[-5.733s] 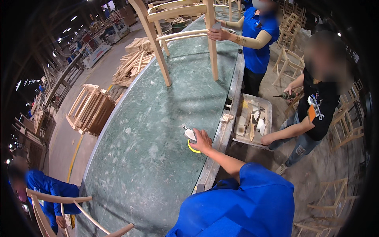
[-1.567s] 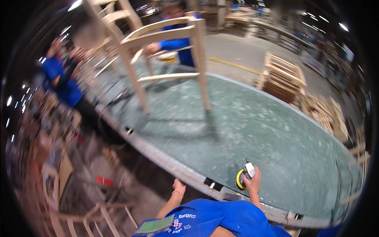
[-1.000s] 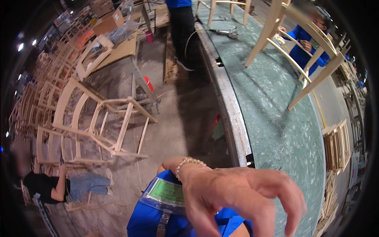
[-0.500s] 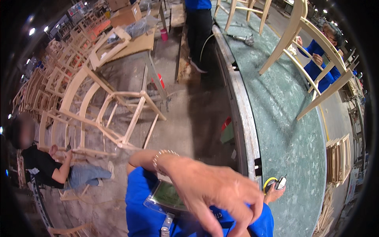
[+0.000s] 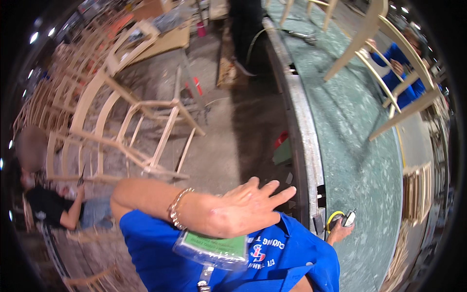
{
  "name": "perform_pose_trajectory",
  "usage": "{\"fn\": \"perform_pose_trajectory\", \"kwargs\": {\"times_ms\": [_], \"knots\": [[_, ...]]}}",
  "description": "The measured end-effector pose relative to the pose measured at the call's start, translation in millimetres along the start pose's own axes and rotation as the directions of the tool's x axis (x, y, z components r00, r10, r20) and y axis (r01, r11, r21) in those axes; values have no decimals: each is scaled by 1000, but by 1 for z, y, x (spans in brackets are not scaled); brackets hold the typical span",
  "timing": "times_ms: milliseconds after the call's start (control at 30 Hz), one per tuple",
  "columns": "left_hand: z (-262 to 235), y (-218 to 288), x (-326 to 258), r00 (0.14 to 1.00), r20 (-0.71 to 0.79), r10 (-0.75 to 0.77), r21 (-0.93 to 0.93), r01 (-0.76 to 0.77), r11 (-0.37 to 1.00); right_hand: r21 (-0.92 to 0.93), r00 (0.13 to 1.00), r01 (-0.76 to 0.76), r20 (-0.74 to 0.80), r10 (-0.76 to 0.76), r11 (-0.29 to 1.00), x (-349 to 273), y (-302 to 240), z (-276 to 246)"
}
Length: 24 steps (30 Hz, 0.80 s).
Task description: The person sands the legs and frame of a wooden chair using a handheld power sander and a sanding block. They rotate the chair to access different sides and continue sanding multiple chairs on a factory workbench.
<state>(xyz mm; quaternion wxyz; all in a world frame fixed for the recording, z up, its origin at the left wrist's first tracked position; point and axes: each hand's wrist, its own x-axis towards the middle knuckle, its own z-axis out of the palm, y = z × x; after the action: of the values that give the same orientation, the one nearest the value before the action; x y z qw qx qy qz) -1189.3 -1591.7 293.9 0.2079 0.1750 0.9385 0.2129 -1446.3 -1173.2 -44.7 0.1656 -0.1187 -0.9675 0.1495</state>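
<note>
My left hand (image 5: 250, 207), with a beaded bracelet at the wrist, is held in front of my chest. Its fingers are stretched out and spread, and nothing is in them. At the right, over the near edge of the green worktable (image 5: 362, 194), my right hand (image 5: 340, 234) grips a small round sander (image 5: 347, 218) with a yellow rim and a dark and white body. The sander's underside cannot be made out. Farther along the table stands a bare wooden chair (image 5: 356, 44), apart from both hands.
Wooden chair frames (image 5: 168, 138) crowd the floor at left, where a seated person (image 5: 51, 204) holds a tool. Someone in blue (image 5: 399, 73) works behind the table's chair; another person (image 5: 245, 34) stands ahead. A metal tool (image 5: 301, 36) with a hose lies on the table. Wooden parts (image 5: 417, 194) are stacked right.
My left hand has moved left and up from low before my chest, its curled fingers now spread. My right hand still holds the sander near the table edge.
</note>
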Motion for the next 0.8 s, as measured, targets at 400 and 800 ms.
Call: {"fn": "perform_pose_trajectory", "kwargs": {"times_ms": [400, 800], "knots": [[35, -53, 40, 985, -6, 171, 115, -170, 979, 120, 988, -100, -106, 113, 988, 2, -5, 0], [44, -75, 63, 972, 48, 231, 233, -236, 943, 118, 970, -214, -91, 225, 970, 0, -11, -5]]}}
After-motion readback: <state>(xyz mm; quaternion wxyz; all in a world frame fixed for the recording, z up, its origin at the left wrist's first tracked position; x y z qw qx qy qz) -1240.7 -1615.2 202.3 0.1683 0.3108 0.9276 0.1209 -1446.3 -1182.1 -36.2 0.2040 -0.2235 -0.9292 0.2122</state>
